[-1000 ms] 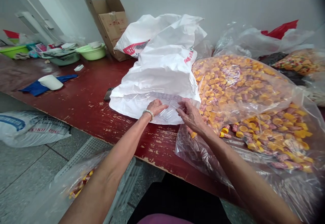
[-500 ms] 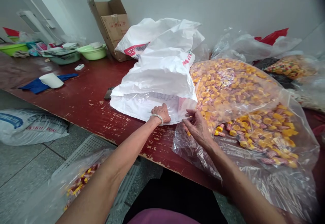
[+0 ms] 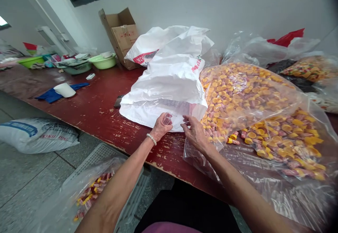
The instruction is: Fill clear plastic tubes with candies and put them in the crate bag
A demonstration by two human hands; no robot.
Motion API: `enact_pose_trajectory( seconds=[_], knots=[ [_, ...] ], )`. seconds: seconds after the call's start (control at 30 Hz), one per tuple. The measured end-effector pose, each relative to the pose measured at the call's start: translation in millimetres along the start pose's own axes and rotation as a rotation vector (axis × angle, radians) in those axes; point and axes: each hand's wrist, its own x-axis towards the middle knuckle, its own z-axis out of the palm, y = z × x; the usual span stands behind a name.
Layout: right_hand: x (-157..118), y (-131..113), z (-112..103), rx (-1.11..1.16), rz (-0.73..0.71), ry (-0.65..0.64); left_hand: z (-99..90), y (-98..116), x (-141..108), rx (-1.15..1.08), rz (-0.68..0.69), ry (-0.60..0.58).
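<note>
A small clear round plastic piece (image 3: 167,118), like a little cup or shell, is gripped in my left hand (image 3: 160,129), which wears a bead bracelet. My right hand (image 3: 195,133) faces it with thumb and fingers drawn together; a faint clear edge shows at the fingertips, too hard to name. Both hands are at the mouth of a large white woven sack (image 3: 169,69) lying on its side. Inside the opening, clear rounded outlines show on the white lining. Right of my hands, a big clear bag (image 3: 248,85) holds many yellow-rimmed pieces with pink-and-red filling.
The worn red table (image 3: 105,113) carries a cardboard box (image 3: 125,39), basins (image 3: 104,61) and a white cup (image 3: 64,90) on blue cloth. On the floor are a full white sack (image 3: 39,134) and a crate (image 3: 95,155) with a bag of similar yellow-and-red pieces.
My left hand has lifted from the sack's mouth and turned, now with a clear piece showing in it. My right hand has drawn its fingers closer together. The view has tilted slightly up.
</note>
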Motion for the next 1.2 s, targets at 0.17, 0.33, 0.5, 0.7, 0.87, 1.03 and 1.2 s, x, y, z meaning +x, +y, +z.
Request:
enact_pose_trajectory(
  seconds=[0.17,0.33,0.5,0.7,0.87,1.03,1.2],
  knots=[
    [13.6,-8.4,30.8,0.068,-0.033,-0.005,6.4,-9.9,-15.9,-0.645,0.049,0.073],
    [20.2,-9.0,45.6,0.157,0.03,-0.065,9.8,-18.2,-12.1,-0.728,0.006,0.093],
    [23.2,-5.0,45.9,0.181,0.074,-0.184,10.1,-24.5,-5.1,-0.577,0.086,0.129],
    [26.9,4.2,41.2,0.403,0.219,-0.314,14.7,-21.3,-3.7,-0.321,0.168,0.251],
    [27.4,-3.2,31.9,0.56,0.347,-0.305,18.3,-23.4,-4.6,-0.315,0.183,0.253],
    [30.2,-15.4,26.3,0.904,0.539,-0.288,17.9,-26.6,-2.0,-0.327,0.171,0.227],
    [38.4,-15.5,22.8,1.152,0.779,-0.192,17.8,-23.8,-2.8,-0.415,0.132,0.254]
  ],
)
